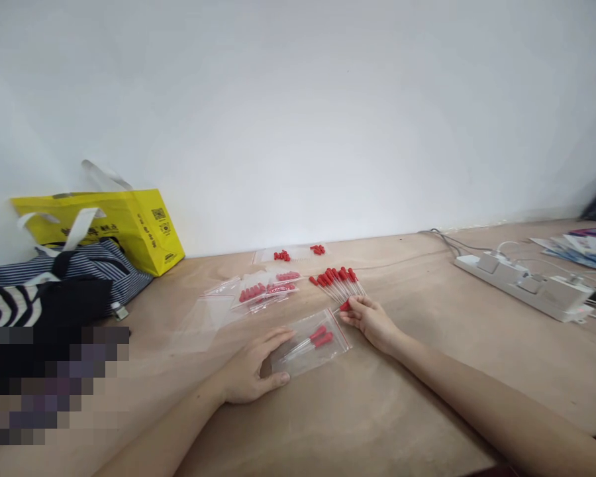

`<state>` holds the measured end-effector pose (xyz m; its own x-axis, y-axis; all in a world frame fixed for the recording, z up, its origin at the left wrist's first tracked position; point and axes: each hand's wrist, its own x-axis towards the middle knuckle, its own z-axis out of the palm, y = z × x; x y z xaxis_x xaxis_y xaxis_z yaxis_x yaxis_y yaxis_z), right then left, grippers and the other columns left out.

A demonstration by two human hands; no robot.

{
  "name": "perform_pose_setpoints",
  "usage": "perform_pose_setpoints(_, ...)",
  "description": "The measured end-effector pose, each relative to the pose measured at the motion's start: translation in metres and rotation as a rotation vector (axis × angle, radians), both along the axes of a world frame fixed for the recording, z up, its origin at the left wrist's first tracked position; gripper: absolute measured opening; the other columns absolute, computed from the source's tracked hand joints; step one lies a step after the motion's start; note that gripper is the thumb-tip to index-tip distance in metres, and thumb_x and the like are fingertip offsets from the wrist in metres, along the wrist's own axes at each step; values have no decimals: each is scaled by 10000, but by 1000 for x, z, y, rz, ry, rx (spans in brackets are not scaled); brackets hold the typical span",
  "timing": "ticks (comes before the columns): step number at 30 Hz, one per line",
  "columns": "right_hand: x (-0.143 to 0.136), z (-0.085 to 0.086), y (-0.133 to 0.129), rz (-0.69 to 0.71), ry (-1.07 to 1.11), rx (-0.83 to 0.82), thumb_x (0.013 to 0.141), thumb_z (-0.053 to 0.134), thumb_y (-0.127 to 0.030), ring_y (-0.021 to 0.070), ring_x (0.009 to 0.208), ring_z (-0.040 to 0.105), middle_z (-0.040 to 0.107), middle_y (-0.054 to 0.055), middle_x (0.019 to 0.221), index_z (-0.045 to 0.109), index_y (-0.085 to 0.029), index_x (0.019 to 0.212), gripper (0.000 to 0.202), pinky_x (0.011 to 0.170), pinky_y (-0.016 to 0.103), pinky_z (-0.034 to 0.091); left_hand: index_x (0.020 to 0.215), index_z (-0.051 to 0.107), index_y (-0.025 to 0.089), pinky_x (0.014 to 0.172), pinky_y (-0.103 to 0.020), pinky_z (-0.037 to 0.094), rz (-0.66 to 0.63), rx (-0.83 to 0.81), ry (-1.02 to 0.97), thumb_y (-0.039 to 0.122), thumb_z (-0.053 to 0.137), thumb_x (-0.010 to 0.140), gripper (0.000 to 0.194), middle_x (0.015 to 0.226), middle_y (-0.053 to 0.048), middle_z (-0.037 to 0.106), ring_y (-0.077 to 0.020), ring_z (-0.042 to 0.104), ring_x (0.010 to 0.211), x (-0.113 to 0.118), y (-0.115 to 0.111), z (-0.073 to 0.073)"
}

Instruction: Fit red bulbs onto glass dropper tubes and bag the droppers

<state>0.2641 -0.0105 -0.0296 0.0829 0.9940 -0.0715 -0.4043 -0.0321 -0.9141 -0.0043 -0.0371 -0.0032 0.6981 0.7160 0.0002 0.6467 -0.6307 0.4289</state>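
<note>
In front of me lies a clear zip bag point(302, 361) holding a few droppers point(322, 339) with red rubber bulbs and clear tubes. My left hand point(255, 364) rests at the bag's left end, thumb and fingers spread apart, fingertips at its upper edge. Just beyond the bag's red-striped mouth, my right hand point(370, 321) pinches a dropper by its red bulb point(346, 305). Most of that dropper's tube is hard to make out. Directly behind it, a fan of loose droppers point(338, 278) lies with the bulbs pointing away from me.
Filled bags of droppers point(265, 290) lie left of the fan, beside flat clear bags point(198, 324). Loose red bulbs point(281, 256) sit near the wall. A yellow bag point(151, 232) and dark fabric point(44, 298) stand left; a power strip point(516, 288) with cables lies right.
</note>
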Motion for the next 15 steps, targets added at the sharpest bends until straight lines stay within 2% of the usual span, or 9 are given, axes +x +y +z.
perform_pose_setpoints(5, -4, -2, -2, 303, -360, 65, 607, 679, -401, 48, 357, 449, 566, -44, 506, 595, -146, 755, 307, 355, 169, 348, 1317, 279, 263, 1009, -445, 277, -3, 4, -6, 484, 482, 773, 621, 1378, -57, 321, -271, 298, 1243, 1, 0, 0)
perform_pose_setpoints(8, -8, -3, 0, 408, -452, 129, 603, 658, -476, 82, 424, 518, 624, -2, 560, 636, -129, 775, 388, 421, 201, 404, 1318, 275, 254, 1011, -444, 274, -5, 8, 1, 484, 475, 776, 622, 1376, -58, 324, -266, 298, 1244, 2, 0, 1)
perform_pose_setpoints(11, -12, -4, 5, 418, -456, 151, 595, 643, -526, 146, 575, 604, 667, 40, 657, 655, -136, 811, 446, 533, 255, 461, 1321, 267, 258, 1013, -442, 274, -3, 10, 8, 481, 469, 781, 618, 1379, -51, 320, -262, 293, 1247, 2, -1, 3)
perform_pose_setpoints(15, -14, -6, 11, 447, -439, 143, 583, 643, -550, 160, 597, 618, 676, 55, 688, 652, -139, 834, 482, 574, 281, 473, 1317, 274, 259, 1009, -436, 281, -12, 17, 3, 477, 474, 779, 614, 1372, -49, 332, -260, 304, 1242, 2, -1, 4)
